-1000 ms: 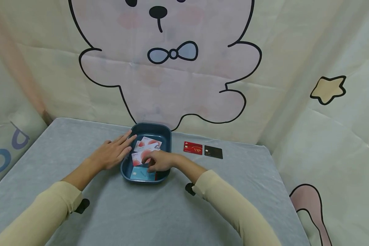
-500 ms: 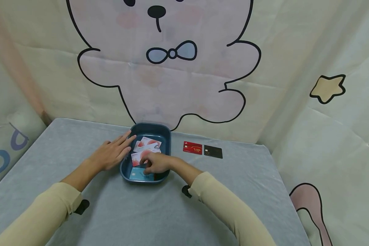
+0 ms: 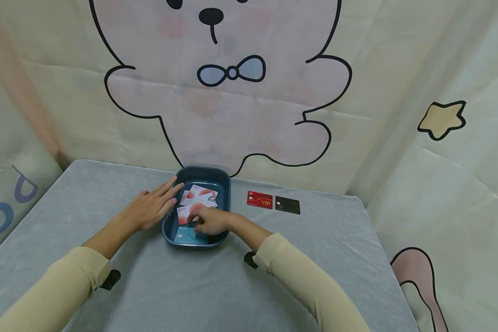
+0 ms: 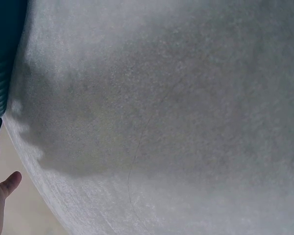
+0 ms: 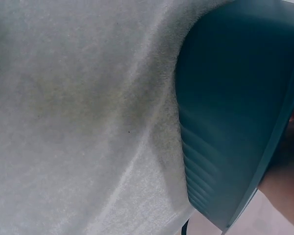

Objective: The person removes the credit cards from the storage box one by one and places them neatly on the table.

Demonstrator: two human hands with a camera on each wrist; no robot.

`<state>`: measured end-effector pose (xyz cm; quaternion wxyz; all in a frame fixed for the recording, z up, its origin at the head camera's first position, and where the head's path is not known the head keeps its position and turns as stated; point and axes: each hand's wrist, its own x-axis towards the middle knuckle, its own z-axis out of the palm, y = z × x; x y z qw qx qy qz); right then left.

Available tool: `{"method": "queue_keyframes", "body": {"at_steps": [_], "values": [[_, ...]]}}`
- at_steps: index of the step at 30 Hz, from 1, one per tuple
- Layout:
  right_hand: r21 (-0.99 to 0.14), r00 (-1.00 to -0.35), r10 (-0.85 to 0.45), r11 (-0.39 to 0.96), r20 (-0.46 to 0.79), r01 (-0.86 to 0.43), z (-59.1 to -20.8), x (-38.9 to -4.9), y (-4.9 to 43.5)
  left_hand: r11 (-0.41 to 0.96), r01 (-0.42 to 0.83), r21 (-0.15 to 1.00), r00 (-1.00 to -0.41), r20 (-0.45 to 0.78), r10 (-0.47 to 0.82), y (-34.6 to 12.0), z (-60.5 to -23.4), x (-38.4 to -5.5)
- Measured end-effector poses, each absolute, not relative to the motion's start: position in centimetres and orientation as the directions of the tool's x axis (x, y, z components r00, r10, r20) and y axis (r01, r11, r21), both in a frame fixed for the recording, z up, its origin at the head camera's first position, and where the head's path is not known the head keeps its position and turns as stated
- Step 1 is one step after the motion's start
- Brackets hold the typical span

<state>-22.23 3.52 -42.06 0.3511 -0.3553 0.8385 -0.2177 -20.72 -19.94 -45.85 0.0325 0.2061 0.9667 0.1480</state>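
In the head view a dark blue tray [image 3: 227,189] holds several white cards with pink-red circles [image 3: 183,214] and a light blue card [image 3: 186,235] at the near end. My left hand [image 3: 153,207] lies along the tray's left rim with its fingers extended. Over the right rim reaches my right hand [image 3: 211,220], its bent index finger at the lowest white card and its thumb over the blue card. Whether it pinches a card I cannot tell. The right wrist view shows mostly the tray's outer wall [image 5: 230,107]; the right fingers are largely hidden behind it.
To the right of the tray, a red VIP card [image 3: 260,199] and a black card [image 3: 287,205] lie side by side on the grey cloth-covered table [image 3: 182,290]. Behind the table hangs a cream backdrop [image 3: 382,92] with a printed cartoon bear, close against the tray's far end.
The right hand has shifted slightly to the left and toward the person inside the tray, its thumb further over the blue card. The left hand and the cards stay in place.
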Motion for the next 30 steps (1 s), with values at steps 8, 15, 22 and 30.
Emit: {"method": "queue_keyframes", "body": {"at_steps": [8,15,22,30], "values": [[-0.625,-0.501,-0.745,0.655,-0.44,-0.424,-42.29,-22.35,3.46,0.87,0.39,0.302,-0.913,0.007,0.407,-19.93,-45.95,-20.77],[-0.635,-0.506,-0.749,0.647,-0.428,-0.421,-42.58,-22.47,3.3,0.867,0.392,0.307,-0.913,0.013,0.408,-19.94,-46.0,-20.73],[-0.653,-0.51,-0.757,0.633,-0.409,-0.416,-42.37,-22.53,3.3,0.867,0.394,0.305,-0.912,0.011,0.41,-19.95,-46.01,-20.78],[-0.655,-0.495,-0.782,0.605,-0.379,-0.453,-42.0,-22.4,3.32,0.863,0.399,0.308,-0.91,0.019,0.414,-19.95,-46.12,-20.86]]}}
